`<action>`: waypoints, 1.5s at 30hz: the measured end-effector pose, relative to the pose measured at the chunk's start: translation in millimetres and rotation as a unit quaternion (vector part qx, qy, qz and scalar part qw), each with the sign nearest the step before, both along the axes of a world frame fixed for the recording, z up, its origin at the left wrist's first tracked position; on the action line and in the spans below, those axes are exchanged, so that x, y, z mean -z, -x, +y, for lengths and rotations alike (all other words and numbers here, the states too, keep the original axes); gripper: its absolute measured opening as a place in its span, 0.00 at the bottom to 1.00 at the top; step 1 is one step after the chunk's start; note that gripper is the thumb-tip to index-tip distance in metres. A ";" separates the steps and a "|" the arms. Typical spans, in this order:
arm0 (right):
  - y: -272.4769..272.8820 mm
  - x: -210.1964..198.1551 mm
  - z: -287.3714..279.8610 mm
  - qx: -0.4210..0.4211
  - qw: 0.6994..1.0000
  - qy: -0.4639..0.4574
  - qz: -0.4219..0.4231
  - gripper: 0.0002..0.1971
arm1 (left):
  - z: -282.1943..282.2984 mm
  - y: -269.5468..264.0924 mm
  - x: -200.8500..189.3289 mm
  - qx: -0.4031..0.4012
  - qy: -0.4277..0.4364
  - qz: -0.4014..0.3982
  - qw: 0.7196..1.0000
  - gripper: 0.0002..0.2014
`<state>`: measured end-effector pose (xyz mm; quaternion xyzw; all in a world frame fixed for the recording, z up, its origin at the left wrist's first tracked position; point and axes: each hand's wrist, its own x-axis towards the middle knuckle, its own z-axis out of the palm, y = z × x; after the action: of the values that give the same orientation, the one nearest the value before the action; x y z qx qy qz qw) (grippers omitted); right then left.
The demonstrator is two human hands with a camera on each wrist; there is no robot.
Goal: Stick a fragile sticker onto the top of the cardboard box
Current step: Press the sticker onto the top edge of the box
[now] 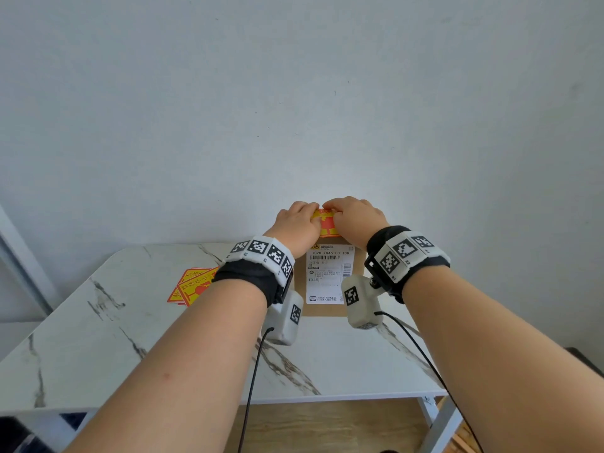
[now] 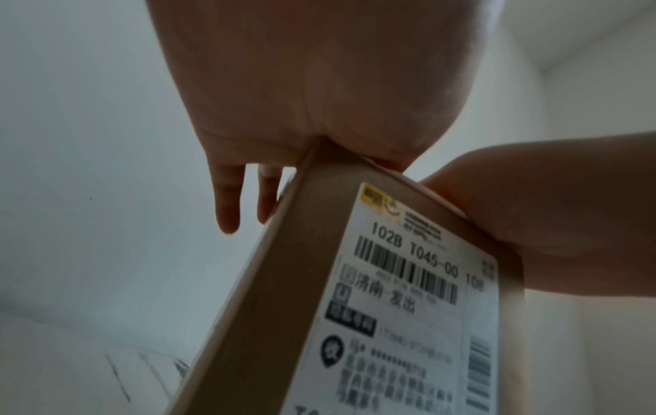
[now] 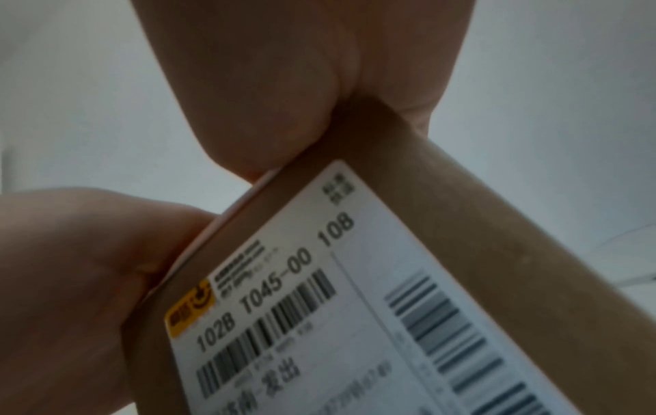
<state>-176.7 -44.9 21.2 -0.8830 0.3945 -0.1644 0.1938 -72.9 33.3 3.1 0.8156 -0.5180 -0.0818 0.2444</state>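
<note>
The brown cardboard box [image 1: 323, 309] stands on end on the table, its white shipping label [image 1: 328, 273] facing me. A red and yellow fragile sticker [image 1: 325, 225] lies on the box's top face. Both hands rest on it: my left hand [image 1: 295, 223] covers its left part and my right hand [image 1: 354, 220] its right part, fingertips meeting at the far edge. In the left wrist view my left hand [image 2: 319, 84] sits palm down on the box [image 2: 270, 309], two fingers hanging straight past it. The right wrist view shows my right hand [image 3: 302, 70] lying on the box's top edge [image 3: 461, 210].
A small stack of spare fragile stickers [image 1: 192, 286] lies left of the box on the white marble-patterned table [image 1: 163, 338]. A plain wall stands close behind the box. Wooden floor shows below the table's front edge.
</note>
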 end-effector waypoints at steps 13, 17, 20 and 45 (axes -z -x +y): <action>9.9 12.0 -6.3 0.055 0.988 -0.114 -0.089 0.23 | 0.0 3.7 -1.3 -0.051 0.030 0.092 0.994 0.26; 15.9 15.5 -3.9 0.051 0.974 -0.158 -0.153 0.24 | 3.3 6.6 -2.4 -0.049 0.016 0.055 0.997 0.29; 23.6 18.4 0.2 0.022 0.969 -0.145 -0.198 0.23 | 6.2 8.4 -3.1 -0.056 0.010 -0.047 0.997 0.30; 47.6 47.5 16.8 -0.075 0.958 -0.106 -0.254 0.28 | 27.9 26.4 8.4 -0.042 -0.008 -0.036 0.998 0.31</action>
<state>-224.3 -28.1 -26.4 -0.8134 0.2801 -0.3258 0.3921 -99.3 61.3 -5.4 0.8412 -0.4911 -0.0461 0.2217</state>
